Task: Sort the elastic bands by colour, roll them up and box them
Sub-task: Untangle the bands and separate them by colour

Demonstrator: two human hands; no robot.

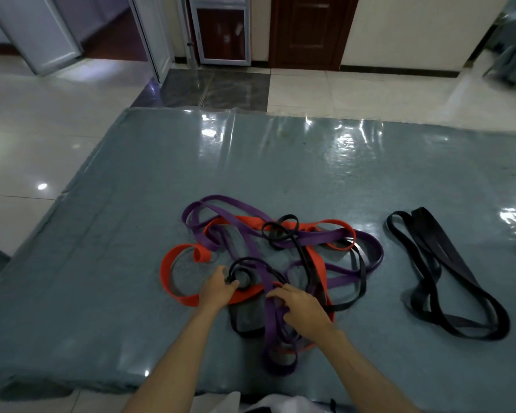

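A tangle of elastic bands lies on the grey mat [102,263] in front of me: purple bands [230,216], orange-red bands [169,269] and thin black bands [280,231] looped through each other. My left hand [218,289] pinches a thin black band's coil at the near left of the tangle. My right hand [301,308] rests on the near part of the pile, fingers curled around a purple band. Apart to the right lie separated wide black bands [441,269].
The plastic-covered mat lies on a glossy tiled floor [27,144]. Doors and a brown cabinet [307,31] stand at the far wall. Something white [268,406] shows at the near edge below my arms. No box is in view.
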